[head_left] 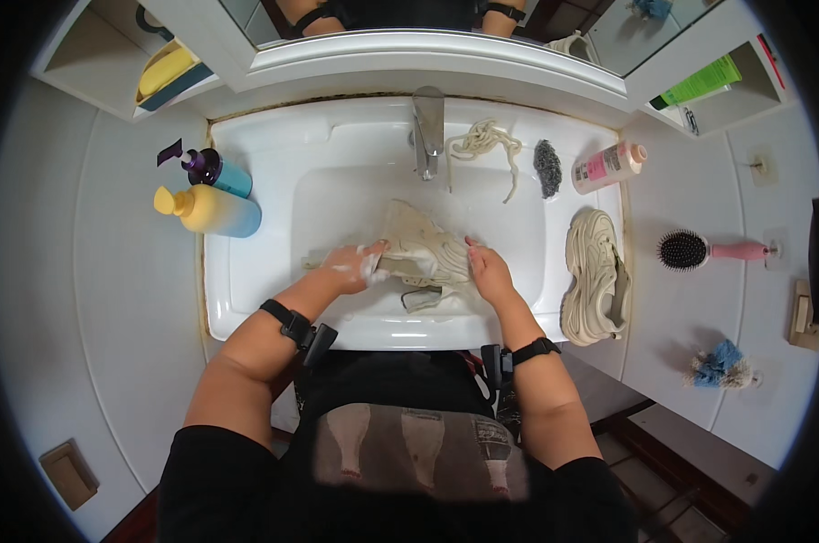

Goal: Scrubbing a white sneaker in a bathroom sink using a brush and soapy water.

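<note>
A wet beige sneaker (418, 231) without laces lies tilted in the white sink (314, 195), below the tap. My left hand (353, 265), streaked with white foam, is closed at the sneaker's left side, and its fingertips are partly hidden. A pale end of something sticks out to the left of that hand; I cannot tell whether it belongs to the shoe. At the sneaker's right end my right hand (489, 271) grips the edge, thumb on top. The sneaker's greyish lining shows near the sink's front rim.
A second beige sneaker (596, 276) rests on the right rim. Behind it are a pink-labelled bottle (608, 167), a steel-wool scrubber (547, 168) and cream laces (484, 142). Two pump bottles, one yellow-blue (212, 210) and one purple-teal (224, 174), stand left. The tap (428, 131) juts over the basin.
</note>
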`<state>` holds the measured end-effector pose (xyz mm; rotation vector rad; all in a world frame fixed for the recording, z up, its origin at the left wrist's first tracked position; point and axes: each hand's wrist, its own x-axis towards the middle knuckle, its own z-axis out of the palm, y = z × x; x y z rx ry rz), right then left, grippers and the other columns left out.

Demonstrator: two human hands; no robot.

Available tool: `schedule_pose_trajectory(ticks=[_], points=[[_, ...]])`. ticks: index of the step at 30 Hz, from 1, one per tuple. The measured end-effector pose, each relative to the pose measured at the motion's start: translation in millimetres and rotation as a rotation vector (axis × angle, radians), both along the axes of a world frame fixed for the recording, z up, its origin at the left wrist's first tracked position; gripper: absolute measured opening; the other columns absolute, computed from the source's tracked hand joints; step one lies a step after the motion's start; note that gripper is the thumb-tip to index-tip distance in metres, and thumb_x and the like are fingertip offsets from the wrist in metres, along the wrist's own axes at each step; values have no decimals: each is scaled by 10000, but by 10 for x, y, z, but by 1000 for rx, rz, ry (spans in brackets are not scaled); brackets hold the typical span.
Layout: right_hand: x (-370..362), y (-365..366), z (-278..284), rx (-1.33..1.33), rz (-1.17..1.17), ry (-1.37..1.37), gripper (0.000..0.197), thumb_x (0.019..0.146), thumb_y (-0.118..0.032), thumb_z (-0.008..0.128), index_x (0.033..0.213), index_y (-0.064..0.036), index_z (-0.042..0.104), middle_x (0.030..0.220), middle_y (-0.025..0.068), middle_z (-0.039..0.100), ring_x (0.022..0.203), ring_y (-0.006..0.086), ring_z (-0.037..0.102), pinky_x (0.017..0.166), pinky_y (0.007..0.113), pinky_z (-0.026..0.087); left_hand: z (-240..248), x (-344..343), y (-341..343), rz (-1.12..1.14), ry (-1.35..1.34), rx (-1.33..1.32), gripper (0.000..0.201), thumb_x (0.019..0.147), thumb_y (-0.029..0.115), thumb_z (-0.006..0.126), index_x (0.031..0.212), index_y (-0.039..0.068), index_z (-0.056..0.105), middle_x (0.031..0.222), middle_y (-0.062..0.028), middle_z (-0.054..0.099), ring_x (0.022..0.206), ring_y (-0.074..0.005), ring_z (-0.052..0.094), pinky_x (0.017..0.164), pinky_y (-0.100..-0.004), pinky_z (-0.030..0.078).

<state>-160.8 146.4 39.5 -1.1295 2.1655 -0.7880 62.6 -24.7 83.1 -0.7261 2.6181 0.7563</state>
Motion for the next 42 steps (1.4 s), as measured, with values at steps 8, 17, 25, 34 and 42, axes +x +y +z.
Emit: schedule_pose_trajectory(ticks=[8, 17, 25, 34, 42], points=[[40, -84, -54, 104, -39, 14, 397, 951, -322, 329, 1057, -72, 618, 983, 193, 613, 956, 362, 554, 834, 416, 436, -510, -320, 6, -193, 7, -49, 307, 841, 405, 506, 944, 118, 530, 733, -161, 622, 731, -354, 618, 641, -461, 473], [-3, -60, -120, 88, 4, 39, 375, 943, -314, 340, 1085, -97, 611, 1007, 181, 612, 962, 354, 553, 846, 416, 436, -624, -625, 67, -338, 137, -187, 240, 776, 385, 561, 923, 198, 596, 695, -113, 624, 680, -307, 633, 593, -409, 488], [60, -140, 45, 81, 14, 48, 370, 941, -295, 345, 1083, -82, 612, 1026, 166, 613, 974, 346, 544, 854, 408, 429, -422, -322, -416, -160, -262, -202, 330, 914, 391, 347, 1066, 255, 606, 1214, 25, 537, 985, -243, 585, 856, -375, 469], [-45, -38, -164, 7, 47, 24, 381, 944, -296, 330, 1106, -93, 610, 1019, 159, 614, 966, 352, 537, 860, 399, 420, -554, -865, 126, -136, 37, -121, 352, 815, 503, 474, 935, 220, 644, 823, -109, 647, 754, -278, 636, 654, -426, 499], [-16, -77, -184, 22, 65, 47, 384, 947, -305, 328, 1103, -95, 609, 1025, 151, 612, 978, 345, 533, 866, 399, 418, -860, -389, -451, 46, -111, -260, 304, 853, 407, 419, 1003, 232, 618, 847, -77, 654, 754, -285, 637, 664, -437, 506]])
